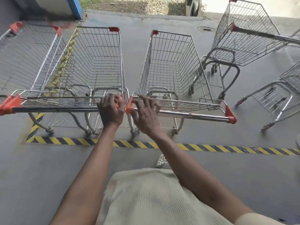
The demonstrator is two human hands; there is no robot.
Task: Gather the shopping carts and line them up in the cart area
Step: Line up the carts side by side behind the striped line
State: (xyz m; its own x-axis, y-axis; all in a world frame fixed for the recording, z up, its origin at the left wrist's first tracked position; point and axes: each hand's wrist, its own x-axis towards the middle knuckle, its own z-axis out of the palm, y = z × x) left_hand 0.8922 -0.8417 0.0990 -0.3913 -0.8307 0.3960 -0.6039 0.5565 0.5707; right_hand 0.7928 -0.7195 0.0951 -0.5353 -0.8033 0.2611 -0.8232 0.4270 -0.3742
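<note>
The left hand (111,109) curls tight around the right end of the dark handle (56,109) of the middle cart (97,62), fingers wrapped over its orange end cap. Just beside it, the right hand (146,114) lies spread on the left end of the chrome handle (186,115) of the neighbouring cart (172,70), fingers straight and apart, gripping nothing. The two handle ends almost meet between the hands. Both wire carts stand side by side, noses pointing far, their wheels just beyond the yellow-and-black striped floor line (211,149) that runs left to right across the grey concrete floor (40,168). A further cart (24,54) stands close against the middle cart on the left. At the far right a fourth cart (243,38) stands tilted away from the row, well apart from it, and part of a fifth cart (289,88) shows at the right edge. Near the bottom is the person's cream knit top (146,200).
</note>
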